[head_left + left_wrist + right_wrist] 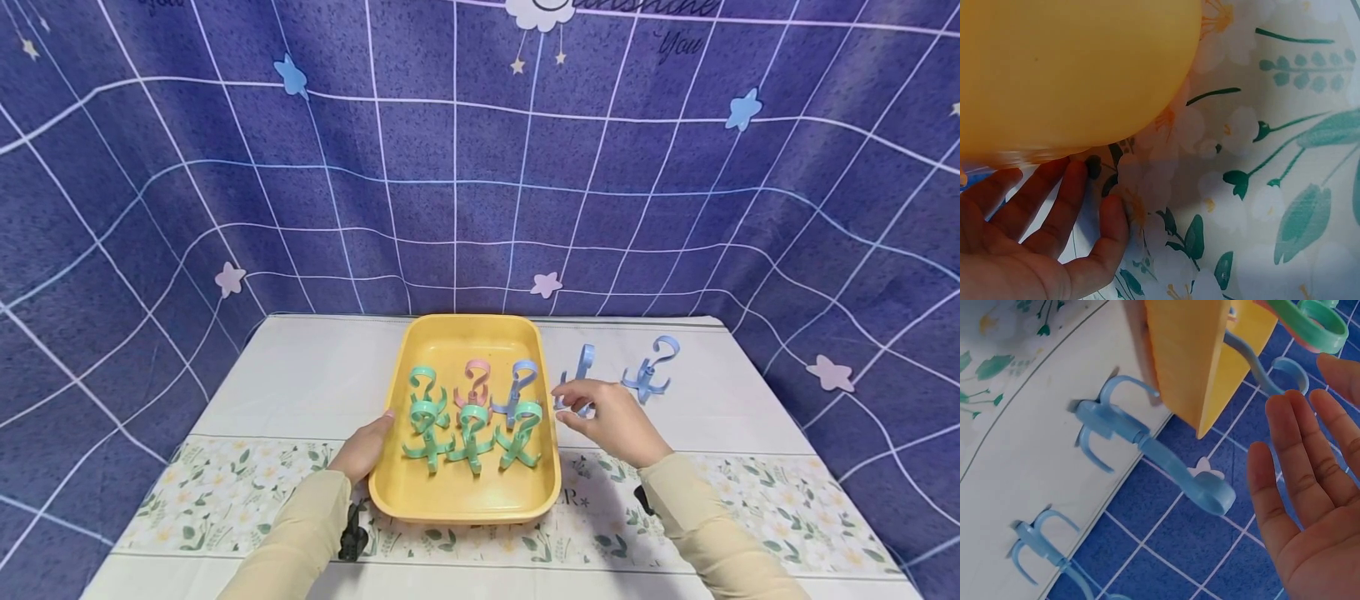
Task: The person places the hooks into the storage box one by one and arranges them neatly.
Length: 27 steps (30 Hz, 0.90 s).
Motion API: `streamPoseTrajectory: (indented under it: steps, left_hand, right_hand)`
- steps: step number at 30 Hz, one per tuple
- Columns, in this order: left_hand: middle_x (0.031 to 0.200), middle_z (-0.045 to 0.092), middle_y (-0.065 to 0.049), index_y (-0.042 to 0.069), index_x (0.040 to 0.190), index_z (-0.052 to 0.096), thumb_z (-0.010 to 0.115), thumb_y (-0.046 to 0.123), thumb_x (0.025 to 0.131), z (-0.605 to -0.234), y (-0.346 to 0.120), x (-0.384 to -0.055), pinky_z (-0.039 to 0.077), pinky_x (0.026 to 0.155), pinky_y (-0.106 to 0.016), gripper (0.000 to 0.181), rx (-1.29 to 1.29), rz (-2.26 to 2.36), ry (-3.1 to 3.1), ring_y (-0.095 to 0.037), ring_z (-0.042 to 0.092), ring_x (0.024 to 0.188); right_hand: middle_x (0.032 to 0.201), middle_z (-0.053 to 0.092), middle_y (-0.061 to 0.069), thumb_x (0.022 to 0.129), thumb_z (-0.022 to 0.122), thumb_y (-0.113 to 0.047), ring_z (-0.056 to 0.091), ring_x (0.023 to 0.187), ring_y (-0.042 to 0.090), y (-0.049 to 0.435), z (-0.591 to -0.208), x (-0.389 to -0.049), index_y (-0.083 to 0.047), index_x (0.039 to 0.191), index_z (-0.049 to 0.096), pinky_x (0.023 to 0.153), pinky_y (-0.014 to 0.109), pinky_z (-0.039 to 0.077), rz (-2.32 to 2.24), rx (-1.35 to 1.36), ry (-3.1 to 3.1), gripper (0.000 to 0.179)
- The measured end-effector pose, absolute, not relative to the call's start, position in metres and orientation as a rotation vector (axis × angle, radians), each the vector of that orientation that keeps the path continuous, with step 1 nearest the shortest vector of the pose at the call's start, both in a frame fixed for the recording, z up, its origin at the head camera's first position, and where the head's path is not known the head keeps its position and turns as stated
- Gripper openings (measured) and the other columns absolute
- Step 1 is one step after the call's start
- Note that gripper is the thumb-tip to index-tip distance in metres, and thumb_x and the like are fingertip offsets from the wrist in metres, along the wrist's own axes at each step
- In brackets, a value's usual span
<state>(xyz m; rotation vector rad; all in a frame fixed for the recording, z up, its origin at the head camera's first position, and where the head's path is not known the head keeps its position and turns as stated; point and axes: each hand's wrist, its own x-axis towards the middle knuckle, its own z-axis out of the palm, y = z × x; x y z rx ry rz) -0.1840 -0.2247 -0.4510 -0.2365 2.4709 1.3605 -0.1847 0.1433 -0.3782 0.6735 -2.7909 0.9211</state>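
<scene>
My left hand [363, 446] rests at the left rim of a yellow tray [465, 502], fingers loosely extended and fingertips against its outer wall in the left wrist view. Inside stand several green plastic claw hooks [429, 442], a pink one [477, 371] and a blue one [514, 392]. Beyond the tray's right rim hovers my right hand [611, 417], its fingers parted and holding nothing. A nearer blue hook [1119, 422] stands on the table beside the tray, partly behind that hand in the head view. Another blue hook [647, 379] is farther right.
The white tabletop [315, 358] has a floral band [247, 479] across its front. Blue-purple grid cloth [480, 208] with stars rises at the back and both sides. Dark wrist devices [352, 537] sit below the sleeves.
</scene>
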Motion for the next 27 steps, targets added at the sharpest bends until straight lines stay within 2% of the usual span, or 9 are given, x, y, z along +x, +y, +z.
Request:
streamPoseTrajectory:
  steps: [8,19,27]
  left_hand:
    - [0.137,0.055,-0.027,-0.005,0.154,0.035,0.020,0.047,0.111,-0.451,-0.225,-0.184,0.038,0.107,-0.057,0.070,-0.242,1.362,2.470,-0.037,0.057,0.120]
    - [0.141,0.052,-0.028,-0.005,0.155,0.035,0.020,0.048,0.111,-0.451,-0.224,-0.185,0.036,0.109,-0.058,0.070,-0.254,1.355,2.464,-0.039,0.054,0.124]
    - [0.142,0.051,-0.028,-0.004,0.155,0.035,0.019,0.047,0.111,-0.449,-0.223,-0.184,0.035,0.110,-0.058,0.069,-0.263,1.358,2.454,-0.039,0.054,0.125]
  right_hand:
    - [0.107,0.075,0.007,0.090,0.078,-0.008,0.070,0.086,0.019,0.161,-0.382,-0.189,-0.004,0.114,0.076,0.081,0.046,0.055,0.931,0.629,-2.739,0.024]
    - [0.091,0.075,0.005,0.091,0.076,-0.008,0.071,0.082,0.024,0.193,-0.386,-0.196,-0.002,0.110,0.076,0.078,0.048,0.055,0.860,0.467,-2.734,0.020]
    - [0.088,0.074,0.005,0.093,0.073,-0.011,0.071,0.082,0.028,0.216,-0.389,-0.196,-0.003,0.110,0.076,0.072,0.047,0.053,0.795,0.287,-2.771,0.019]
